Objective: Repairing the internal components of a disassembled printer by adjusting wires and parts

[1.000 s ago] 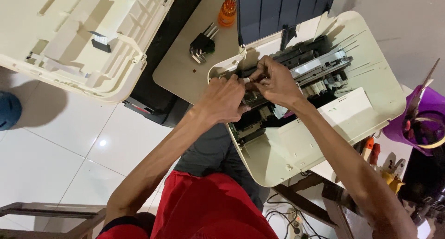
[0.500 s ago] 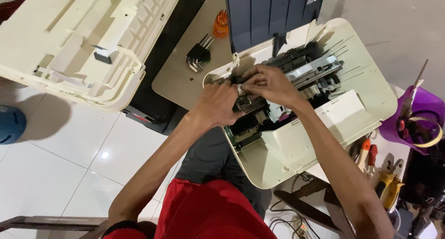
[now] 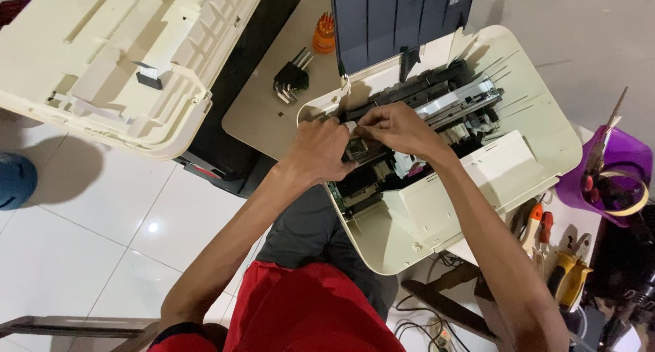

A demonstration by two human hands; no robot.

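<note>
Working inside the opened printer (image 3: 437,209), I have both hands down in the mechanism bay where the cover is off. My left hand (image 3: 321,151) is curled, its fingertips pinched around something small and pale at the front left of the dark carriage area (image 3: 409,93); my right hand (image 3: 396,128) meets it from the other side, fingers drawn together on the same spot, so the two nearly touch. What exactly sits between them I cannot tell, since the fingers cover it, though it looks like a thin strip or clip by the metal rail (image 3: 457,99). I judge the step in hand to be freeing or seating that small part near the carriage. The next move, to my mind, calls for a fine steady pull or press with both hands kept close and no twisting, because the plastic there looks thin. The printer rests tilted over my lap, beside a tan surface (image 3: 263,116) that carries a black hex key set (image 3: 291,79) and an orange screwdriver-bit holder (image 3: 325,35). The removed cream top cover (image 3: 129,59) lies well apart at upper left, a purple tub (image 3: 631,154) with scissors (image 3: 604,157) stands to the right.
</note>
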